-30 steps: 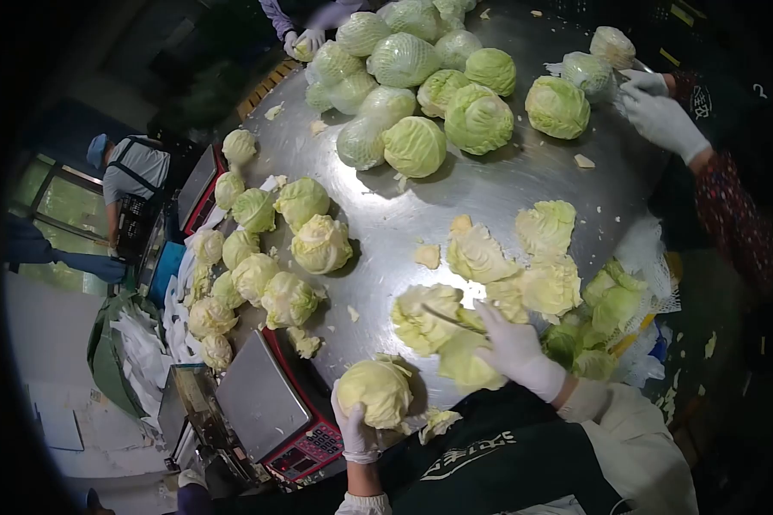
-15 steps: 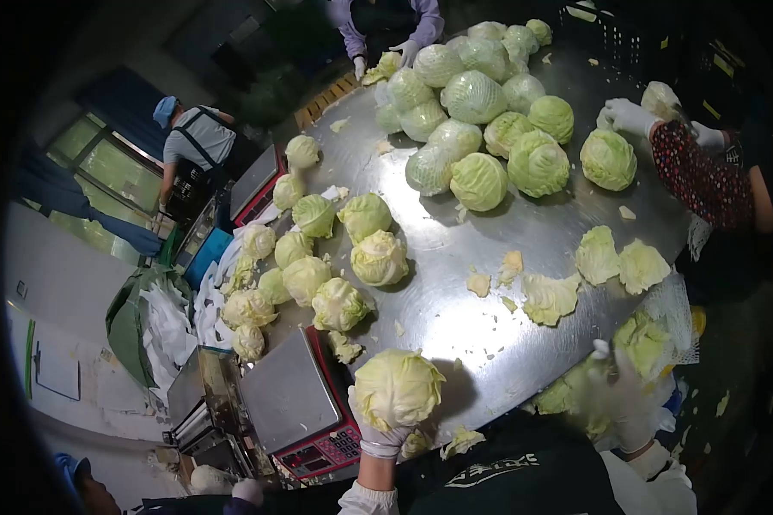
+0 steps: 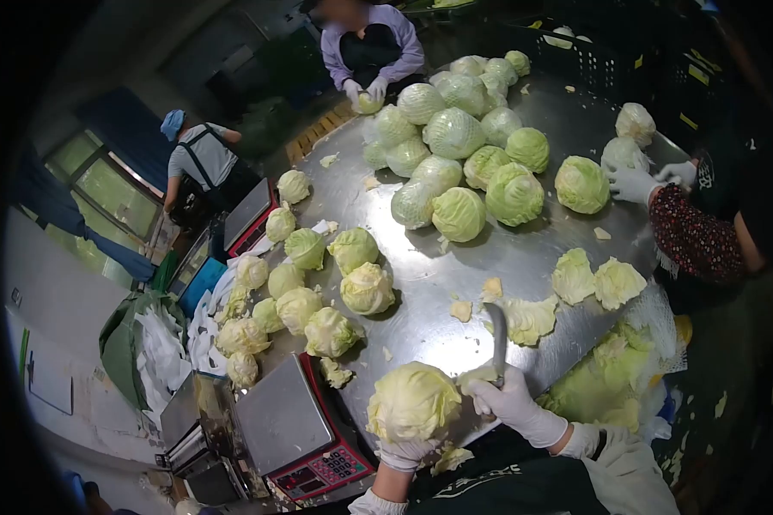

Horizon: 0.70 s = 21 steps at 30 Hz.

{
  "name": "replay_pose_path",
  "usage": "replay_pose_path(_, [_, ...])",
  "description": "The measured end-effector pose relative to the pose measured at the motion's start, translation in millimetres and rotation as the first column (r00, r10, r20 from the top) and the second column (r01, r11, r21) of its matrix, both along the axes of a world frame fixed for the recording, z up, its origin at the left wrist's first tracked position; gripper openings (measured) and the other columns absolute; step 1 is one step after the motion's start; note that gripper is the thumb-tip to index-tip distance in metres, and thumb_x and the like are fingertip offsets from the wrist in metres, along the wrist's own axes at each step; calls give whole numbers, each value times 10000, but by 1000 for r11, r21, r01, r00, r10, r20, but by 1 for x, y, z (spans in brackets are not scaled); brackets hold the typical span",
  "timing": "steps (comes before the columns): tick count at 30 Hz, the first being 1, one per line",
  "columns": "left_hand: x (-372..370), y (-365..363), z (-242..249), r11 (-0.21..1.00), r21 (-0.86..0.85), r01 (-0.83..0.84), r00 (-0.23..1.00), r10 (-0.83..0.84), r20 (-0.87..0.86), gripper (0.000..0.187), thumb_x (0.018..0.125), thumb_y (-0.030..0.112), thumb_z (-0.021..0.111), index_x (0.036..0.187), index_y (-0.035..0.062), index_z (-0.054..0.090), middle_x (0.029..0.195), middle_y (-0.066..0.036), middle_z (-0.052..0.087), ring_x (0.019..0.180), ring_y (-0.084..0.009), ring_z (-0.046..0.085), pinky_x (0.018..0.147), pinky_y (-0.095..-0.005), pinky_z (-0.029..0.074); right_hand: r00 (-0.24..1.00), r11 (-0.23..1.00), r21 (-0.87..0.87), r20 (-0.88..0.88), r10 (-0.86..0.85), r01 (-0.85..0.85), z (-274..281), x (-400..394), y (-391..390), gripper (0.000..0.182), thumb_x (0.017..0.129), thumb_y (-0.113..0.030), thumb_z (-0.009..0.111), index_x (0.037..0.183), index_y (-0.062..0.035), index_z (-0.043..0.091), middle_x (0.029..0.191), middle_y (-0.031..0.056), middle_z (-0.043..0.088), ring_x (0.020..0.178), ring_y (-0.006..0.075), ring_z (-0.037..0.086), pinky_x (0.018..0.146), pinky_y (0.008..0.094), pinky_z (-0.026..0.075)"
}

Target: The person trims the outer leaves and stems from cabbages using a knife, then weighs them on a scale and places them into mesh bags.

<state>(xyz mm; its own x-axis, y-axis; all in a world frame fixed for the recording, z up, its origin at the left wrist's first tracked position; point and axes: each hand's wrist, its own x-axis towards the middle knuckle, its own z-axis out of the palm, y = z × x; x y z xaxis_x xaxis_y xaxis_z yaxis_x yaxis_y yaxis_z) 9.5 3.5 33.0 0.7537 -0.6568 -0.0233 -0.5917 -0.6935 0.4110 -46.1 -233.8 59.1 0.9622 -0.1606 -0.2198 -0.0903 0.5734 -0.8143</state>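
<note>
My left hand (image 3: pixel 406 453), in a white glove, cups a pale green cabbage (image 3: pixel 412 402) from below, over the table's near edge. Close to its right side is my gloved right hand (image 3: pixel 520 408), closed around the handle of a knife with a curved grey blade (image 3: pixel 500 335) that points up and away from me. A pale leaf piece (image 3: pixel 475 379) shows between the cabbage and my right fingers. Behind the blade lies a loose leaf (image 3: pixel 528 319) on the metal table (image 3: pixel 438 296).
Trimmed cabbages (image 3: pixel 299 309) cluster at left beside a red-rimmed scale (image 3: pixel 283 416). Net-wrapped cabbages (image 3: pixel 455 133) are piled at the back. Leaves fill a bag (image 3: pixel 605 378) at the right edge. Co-workers (image 3: pixel 374 51) stand across the table and at right, one handling a wrapped cabbage (image 3: pixel 624 154).
My right hand has come up from the leaf bag and now holds the curved knife beside the cabbage. My left hand has turned the cabbage slightly. The view has shifted a little.
</note>
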Motion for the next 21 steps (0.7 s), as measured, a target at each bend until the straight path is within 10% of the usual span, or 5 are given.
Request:
replay_pose_path(5, [47,21,37,859,-356,-368,929,327,-173,919,802,693,639,1543,199,411,1547,-109,465,1437,-338,406,1212,-550,299,967,920,-303,-19,256,-249,5,-15,-26,211,964,-120,704,1132,4,729,727,-23,662,555,18,509,489,197,370])
replay_pose_path(7, [81,43,69,-102,-446,-889,437,-479,-761,850,866,712,546,1537,208,411,1554,-121,441,1389,-386,456,1148,-630,372,947,814,-486,-188,258,-319,-21,-23,-40,307,945,-94,718,1234,4,686,896,22,746,723,21,590,622,183,443])
replay_pose_path(11, [169,130,76,-303,-542,-784,603,-160,-782,830,879,724,586,1497,186,451,1465,-130,518,1231,-388,590,900,-642,542,985,915,-373,-131,110,-152,-39,-57,-46,406,935,-57,711,1312,47,599,966,54,727,734,59,622,661,205,496])
replay_pose_path(16, [284,239,34,-10,-820,-572,448,834,-322,913,744,413,903,1420,8,442,1341,-248,552,1164,-385,588,977,-497,509,960,989,-137,-279,9,-49,-99,-107,-23,385,943,-54,693,1291,62,574,939,58,742,769,76,639,673,216,517])
replay_pose_path(21, [318,277,-1,250,-613,-749,220,968,125,1038,605,409,961,1427,36,448,1391,-262,507,1274,-412,507,1105,-476,412,971,994,-102,-241,2,-27,-28,-101,-45,429,923,-101,720,1303,45,586,979,65,722,848,126,666,780,274,521])
